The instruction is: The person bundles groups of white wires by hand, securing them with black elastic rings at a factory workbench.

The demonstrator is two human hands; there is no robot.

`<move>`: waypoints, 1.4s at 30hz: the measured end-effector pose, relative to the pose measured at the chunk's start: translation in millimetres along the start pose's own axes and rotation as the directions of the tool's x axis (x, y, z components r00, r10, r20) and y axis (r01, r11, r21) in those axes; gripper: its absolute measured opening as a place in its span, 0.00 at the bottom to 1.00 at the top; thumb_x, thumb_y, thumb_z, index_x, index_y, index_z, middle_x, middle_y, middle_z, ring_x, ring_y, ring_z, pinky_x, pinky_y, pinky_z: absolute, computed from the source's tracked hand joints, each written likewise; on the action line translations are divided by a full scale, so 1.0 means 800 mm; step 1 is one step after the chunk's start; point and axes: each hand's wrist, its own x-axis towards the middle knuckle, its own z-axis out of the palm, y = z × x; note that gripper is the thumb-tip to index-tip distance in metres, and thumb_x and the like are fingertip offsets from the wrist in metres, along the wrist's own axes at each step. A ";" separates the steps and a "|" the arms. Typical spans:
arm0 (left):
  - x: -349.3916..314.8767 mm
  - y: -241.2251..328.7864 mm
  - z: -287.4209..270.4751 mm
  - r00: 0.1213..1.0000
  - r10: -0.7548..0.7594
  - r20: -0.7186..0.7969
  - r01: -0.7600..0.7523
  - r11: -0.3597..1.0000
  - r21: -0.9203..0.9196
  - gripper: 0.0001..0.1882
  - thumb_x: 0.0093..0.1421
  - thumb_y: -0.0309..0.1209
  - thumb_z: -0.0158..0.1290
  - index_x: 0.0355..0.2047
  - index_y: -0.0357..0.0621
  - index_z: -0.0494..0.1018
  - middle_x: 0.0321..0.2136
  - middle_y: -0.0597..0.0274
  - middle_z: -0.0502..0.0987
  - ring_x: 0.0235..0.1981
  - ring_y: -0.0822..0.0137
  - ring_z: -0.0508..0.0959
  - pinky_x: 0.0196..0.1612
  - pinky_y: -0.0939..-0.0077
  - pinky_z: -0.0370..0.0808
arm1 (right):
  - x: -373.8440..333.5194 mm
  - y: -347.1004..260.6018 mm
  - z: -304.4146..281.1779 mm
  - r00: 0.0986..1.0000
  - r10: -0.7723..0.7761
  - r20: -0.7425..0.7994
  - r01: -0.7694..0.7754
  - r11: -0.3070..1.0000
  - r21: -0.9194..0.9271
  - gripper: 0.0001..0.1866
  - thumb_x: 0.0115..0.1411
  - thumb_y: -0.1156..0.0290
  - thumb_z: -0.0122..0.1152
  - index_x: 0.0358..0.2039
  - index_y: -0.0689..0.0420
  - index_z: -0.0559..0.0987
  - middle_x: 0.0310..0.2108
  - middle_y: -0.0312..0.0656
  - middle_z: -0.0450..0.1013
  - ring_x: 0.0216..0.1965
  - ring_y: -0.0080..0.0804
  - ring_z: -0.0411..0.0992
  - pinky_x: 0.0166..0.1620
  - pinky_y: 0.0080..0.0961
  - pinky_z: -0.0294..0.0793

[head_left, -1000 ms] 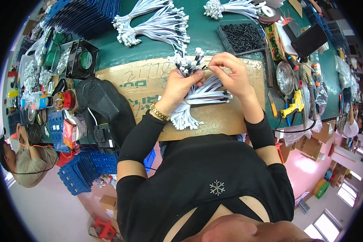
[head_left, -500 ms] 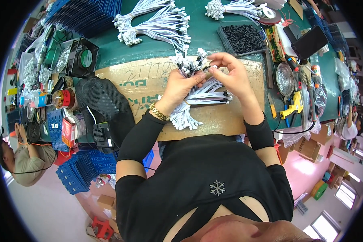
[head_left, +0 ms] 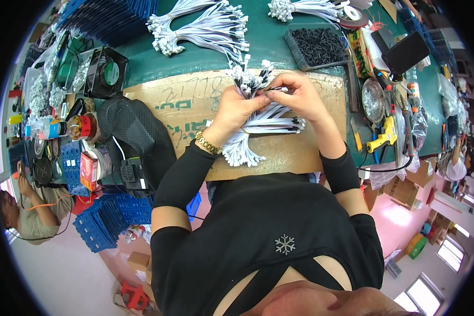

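My left hand (head_left: 238,109) is closed around a bunch of white cables (head_left: 254,80), whose white connectors and dark sleeved ends stick up past the fingers. Thumb and forefinger of my right hand (head_left: 301,99) pinch one cable end right beside the left thumb; a dark bit shows near the fingertips, too small to make out fully. Below both hands, a tied bundle of white cables (head_left: 242,150) with white connectors lies on the cardboard sheet (head_left: 189,95). More cables with black ends (head_left: 279,125) fan out to the right under my hands.
Beyond the cardboard lie larger cable bundles (head_left: 200,34) and a tray of small black sleeves (head_left: 318,47). On the right are a metal bowl (head_left: 373,100), a yellow glue gun (head_left: 383,138) and a phone (head_left: 405,57). A black mesh bag (head_left: 134,131) and a fan (head_left: 106,72) stand left.
My right hand has drawn in closer to the left, its fingers more curled. The cable bunch in my left hand has shifted slightly. At far left, another person has moved lower.
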 end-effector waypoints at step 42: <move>0.001 0.005 0.000 0.997 -0.056 0.045 0.047 0.983 0.178 0.09 0.50 0.23 0.59 0.32 0.33 0.74 0.26 0.65 0.76 0.27 0.77 0.74 0.32 0.84 0.72 | 0.003 0.011 -0.065 0.983 -0.020 0.182 0.112 0.855 -0.507 0.08 0.51 0.72 0.61 0.31 0.61 0.79 0.27 0.43 0.73 0.31 0.33 0.72 0.36 0.26 0.71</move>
